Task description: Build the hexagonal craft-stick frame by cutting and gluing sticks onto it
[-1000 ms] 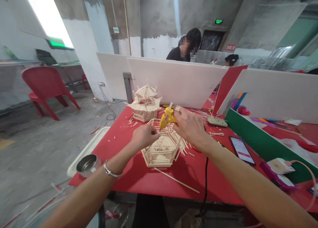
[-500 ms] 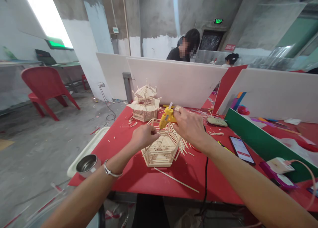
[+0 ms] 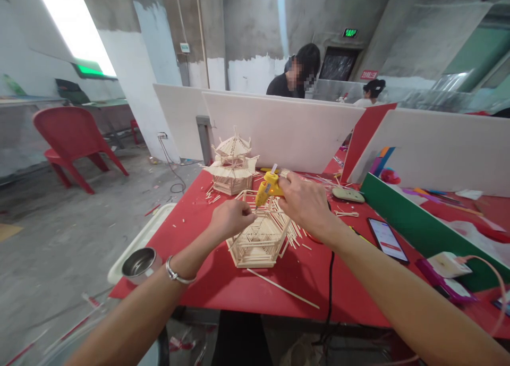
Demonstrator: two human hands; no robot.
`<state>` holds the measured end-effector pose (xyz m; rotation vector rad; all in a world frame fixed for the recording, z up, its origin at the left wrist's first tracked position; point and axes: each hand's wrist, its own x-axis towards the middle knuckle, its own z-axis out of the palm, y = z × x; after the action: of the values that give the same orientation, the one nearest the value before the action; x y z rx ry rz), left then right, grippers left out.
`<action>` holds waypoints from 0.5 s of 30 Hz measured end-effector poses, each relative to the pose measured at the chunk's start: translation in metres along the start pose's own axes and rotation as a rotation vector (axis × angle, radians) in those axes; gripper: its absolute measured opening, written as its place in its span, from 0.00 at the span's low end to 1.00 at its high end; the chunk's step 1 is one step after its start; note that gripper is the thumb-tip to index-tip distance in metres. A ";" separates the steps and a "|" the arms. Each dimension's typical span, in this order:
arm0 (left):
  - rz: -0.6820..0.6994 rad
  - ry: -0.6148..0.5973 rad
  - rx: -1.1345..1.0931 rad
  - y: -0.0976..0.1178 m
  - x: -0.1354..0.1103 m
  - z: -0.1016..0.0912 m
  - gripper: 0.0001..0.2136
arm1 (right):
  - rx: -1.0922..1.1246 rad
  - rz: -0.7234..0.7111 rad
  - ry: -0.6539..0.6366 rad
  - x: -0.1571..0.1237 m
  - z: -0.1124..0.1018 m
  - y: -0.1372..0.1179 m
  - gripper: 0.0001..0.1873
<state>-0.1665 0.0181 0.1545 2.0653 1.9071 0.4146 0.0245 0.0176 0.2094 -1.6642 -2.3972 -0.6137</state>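
Note:
My right hand [image 3: 305, 202] grips a yellow glue gun [image 3: 268, 188] with its nozzle pointing down at a small hexagonal stick frame [image 3: 260, 239] on the red table [image 3: 223, 281]. My left hand [image 3: 230, 218] is closed in a pinch at the frame's upper left rim, holding a thin stick right under the nozzle. A finished stick pagoda [image 3: 233, 164] stands behind the frame. Loose sticks [image 3: 297, 233] lie around the frame.
A phone [image 3: 387, 240] lies right of my right arm, and a black cord [image 3: 330, 281] hangs off the front edge. A steel cup [image 3: 139, 263] and white tray [image 3: 137, 238] sit at the table's left edge. White dividers [image 3: 279, 132] stand behind; two people sit beyond them. A red chair [image 3: 71, 143] stands left.

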 end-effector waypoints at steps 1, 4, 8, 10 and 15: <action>0.002 0.000 -0.003 0.000 0.000 0.000 0.13 | 0.001 0.001 0.002 -0.001 -0.001 0.001 0.12; 0.007 -0.003 -0.005 0.001 0.000 0.000 0.14 | 0.003 0.000 0.019 -0.003 -0.002 0.002 0.12; 0.011 0.007 0.010 0.001 0.000 0.000 0.13 | -0.006 0.001 0.021 -0.005 -0.002 0.002 0.12; 0.013 0.011 0.013 0.001 0.000 0.000 0.13 | -0.011 0.000 0.022 -0.005 -0.002 0.002 0.12; 0.013 0.002 0.014 0.001 0.000 -0.001 0.13 | -0.022 0.003 0.028 -0.006 -0.001 0.003 0.13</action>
<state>-0.1661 0.0180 0.1559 2.0876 1.9048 0.4079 0.0296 0.0125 0.2091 -1.6567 -2.3765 -0.6602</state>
